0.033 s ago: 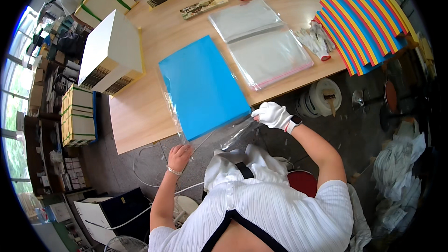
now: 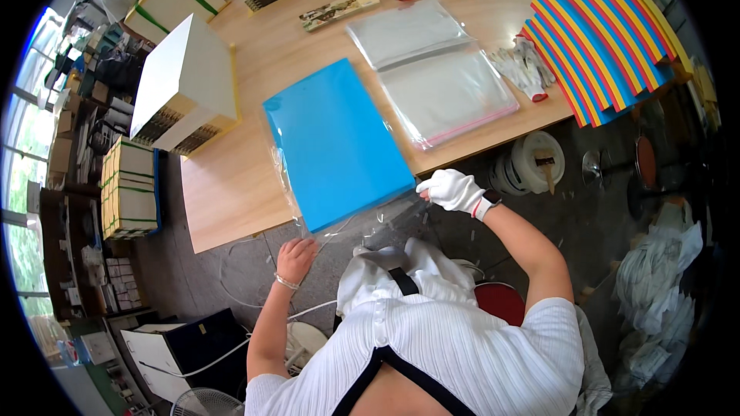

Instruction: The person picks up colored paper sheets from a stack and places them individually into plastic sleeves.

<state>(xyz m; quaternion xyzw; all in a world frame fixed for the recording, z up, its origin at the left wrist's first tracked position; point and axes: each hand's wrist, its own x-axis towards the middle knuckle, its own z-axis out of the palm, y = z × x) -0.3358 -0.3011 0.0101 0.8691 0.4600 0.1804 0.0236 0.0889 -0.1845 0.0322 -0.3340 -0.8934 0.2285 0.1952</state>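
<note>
A flat blue sheet or folder [image 2: 339, 139] lies at an angle on the table inside a clear plastic bag [image 2: 281, 169]. The bag's loose end hangs past the table's front edge. My left hand [image 2: 296, 259], bare with a bracelet at the wrist, has its fingers closed on the left corner of that end. At the right corner, my right hand [image 2: 453, 191] pinches the clear film; it wears a white glove and a dark watch. Film stretches between both hands, just below the blue lower edge. Right of it lies a stack of clear plastic bags [image 2: 447, 92].
A tall white-and-yellow stack [image 2: 189, 85] stands at the table's left. White work gloves [image 2: 526, 68] and a fanned stack of coloured folders [image 2: 597, 38] lie at the right. A white bucket with a brush [image 2: 538, 154] is below the table edge. A printed strip [image 2: 339, 9] lies farther back.
The bag's loose film between my hands has flattened and risen toward the blue edge, where before it drooped in a bunch near my right hand. Both hands are nearly still.
</note>
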